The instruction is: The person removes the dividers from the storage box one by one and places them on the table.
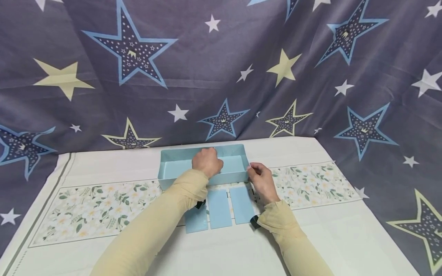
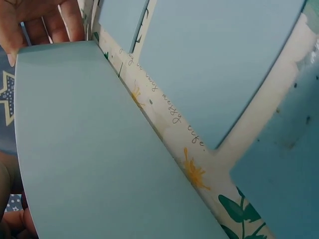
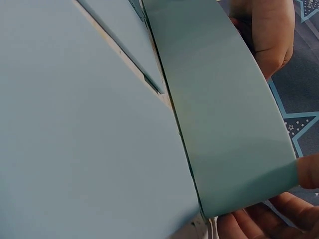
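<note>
A light-blue rectangular open-top box [image 1: 233, 178] stands on the table, its long front wall facing me. My left hand [image 1: 208, 161] reaches over that wall into the box with its fingers bent. The wall [image 2: 99, 149] hides most of that hand in the left wrist view, so whether it holds anything is unseen. At the front right corner, my right hand [image 1: 263, 182] grips the box, thumb at the rim and the other fingers outside around the end [image 3: 269, 219]. Three flat light-blue panels, left [image 1: 196, 221], middle [image 1: 220, 209] and right [image 1: 242, 205], lie side by side before the box.
A white tablecloth [image 1: 345, 234] with a floral band [image 1: 103, 211] covers the table. Behind it hangs a dark curtain [image 1: 193, 65] printed with stars. Dark straps [image 1: 254, 222] show at the wrists below the yellow sleeves [image 1: 155, 222].
</note>
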The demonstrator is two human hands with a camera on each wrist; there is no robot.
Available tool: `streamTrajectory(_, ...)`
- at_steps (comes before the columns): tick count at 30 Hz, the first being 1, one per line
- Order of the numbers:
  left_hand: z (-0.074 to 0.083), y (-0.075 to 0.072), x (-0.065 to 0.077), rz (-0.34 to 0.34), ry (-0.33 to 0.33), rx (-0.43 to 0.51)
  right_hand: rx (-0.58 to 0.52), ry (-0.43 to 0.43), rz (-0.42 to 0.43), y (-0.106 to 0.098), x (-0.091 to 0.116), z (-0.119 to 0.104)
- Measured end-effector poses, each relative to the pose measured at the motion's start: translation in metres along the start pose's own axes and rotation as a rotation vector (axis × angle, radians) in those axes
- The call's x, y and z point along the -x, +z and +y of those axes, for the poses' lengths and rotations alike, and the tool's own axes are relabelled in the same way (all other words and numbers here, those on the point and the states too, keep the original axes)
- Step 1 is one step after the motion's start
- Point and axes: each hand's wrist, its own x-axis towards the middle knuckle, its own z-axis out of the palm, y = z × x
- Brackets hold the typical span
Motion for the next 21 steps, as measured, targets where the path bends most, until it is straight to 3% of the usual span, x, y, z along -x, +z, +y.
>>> streamTrajectory(10, -0.0001, -0.0003, 0.0013, 0.039, 0.033, 0.006, 0.008, 0.004, 0.002, -0.0002, 0.0, -0.0009)
streamTrajectory(21, -0.0011, -0.0004, 0.0037, 0.04, 0.049, 0.028, -0.004, -0.008, -0.001, -0.001, 0.0007, -0.0003)
